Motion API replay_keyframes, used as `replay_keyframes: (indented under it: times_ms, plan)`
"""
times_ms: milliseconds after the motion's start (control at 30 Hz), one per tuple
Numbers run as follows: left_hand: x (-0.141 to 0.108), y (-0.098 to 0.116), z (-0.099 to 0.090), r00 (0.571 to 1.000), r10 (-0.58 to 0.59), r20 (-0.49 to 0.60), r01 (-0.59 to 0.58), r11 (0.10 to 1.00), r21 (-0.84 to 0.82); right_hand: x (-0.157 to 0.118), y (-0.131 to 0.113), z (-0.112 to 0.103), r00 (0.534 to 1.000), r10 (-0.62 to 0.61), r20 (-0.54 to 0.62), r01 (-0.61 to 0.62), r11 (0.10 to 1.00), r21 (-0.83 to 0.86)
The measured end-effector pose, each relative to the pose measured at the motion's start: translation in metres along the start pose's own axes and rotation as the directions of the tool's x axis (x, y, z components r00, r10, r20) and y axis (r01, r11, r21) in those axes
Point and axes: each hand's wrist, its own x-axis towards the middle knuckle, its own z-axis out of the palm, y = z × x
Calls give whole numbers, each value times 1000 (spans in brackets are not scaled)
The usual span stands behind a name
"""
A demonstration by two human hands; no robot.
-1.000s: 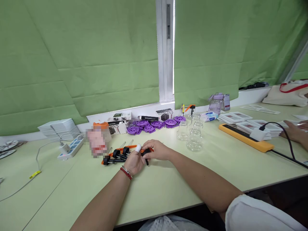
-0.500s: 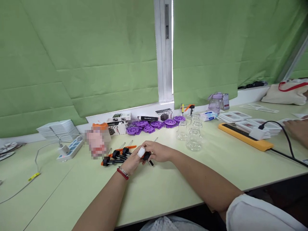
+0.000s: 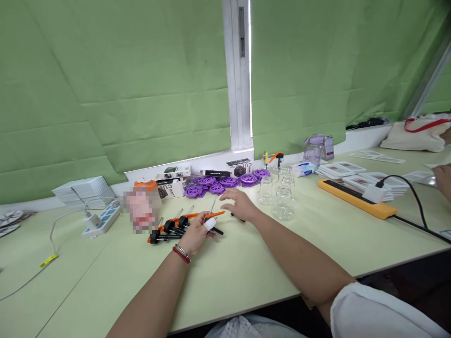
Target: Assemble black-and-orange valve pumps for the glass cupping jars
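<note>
In the head view my left hand (image 3: 198, 234), with a white cover on its thumb, is closed around a black part with an orange lever (image 3: 216, 215) and a thin metal rod. My right hand (image 3: 238, 205) is off to the right, its fingers apart and holding nothing. Just under it a small black piece (image 3: 238, 217) lies on the table, partly hidden. Left of my left hand lie several similar black parts with orange levers and metal rods (image 3: 171, 228). Several clear glass jars (image 3: 283, 206) stand right of my right hand.
Purple round plastic pieces (image 3: 218, 188) and printed boxes (image 3: 172, 188) lie along the window ledge. A white power strip (image 3: 105, 219) and stacked white cards (image 3: 84, 193) are at left. An orange power strip (image 3: 355, 202) sits at right, near another person's hand (image 3: 443, 180).
My right hand has let go and moved up and right, away from my left hand. My left hand keeps the black part, whose orange lever now shows.
</note>
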Motion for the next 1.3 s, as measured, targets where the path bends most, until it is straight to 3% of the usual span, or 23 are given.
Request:
replay_keyframes:
  times_ms: [67, 133, 200, 267, 400, 533, 633, 833, 1100, 1300]
  plan:
    - [3, -1, -3, 997, 5, -78, -7, 1000, -27, -1, 13, -4, 963, 267, -39, -269, 956, -116]
    - [4, -2, -5, 989, -5, -147, -3, 998, -60, -5, 25, -4, 866, 495, 68, -464, 847, -261]
    - [5, -1, -6, 979, -22, -204, 3, 996, -93, -8, 34, -1, 759, 622, 193, -522, 759, -389]
    - [6, 0, -7, 970, -42, -239, 13, 992, -122, -11, 39, 3, 713, 656, 249, -516, 730, -448]
    - [7, 0, -11, 965, -50, -257, 7, 986, -168, -13, 36, 7, 755, 589, 288, -457, 788, -413]
    - [8, -1, -14, 958, -30, -286, -27, 981, -194, -14, 20, 14, 842, 390, 372, -323, 918, -230]
    - [7, 1, -13, 957, -29, -287, -35, 976, -215, -15, 6, 22, 876, 271, 399, -249, 963, -107]
    - [6, 3, -11, 954, -14, -298, -54, 974, -218, -17, -9, 27, 881, 251, 401, -254, 966, -48]
    - [3, 2, -6, 972, 19, -235, -53, 989, -140, -17, -8, 33, 895, 281, 346, -285, 958, -41]
    - [2, 0, -9, 963, -6, -269, -31, 991, -131, -18, -8, 34, 899, 252, 357, -262, 965, -22]
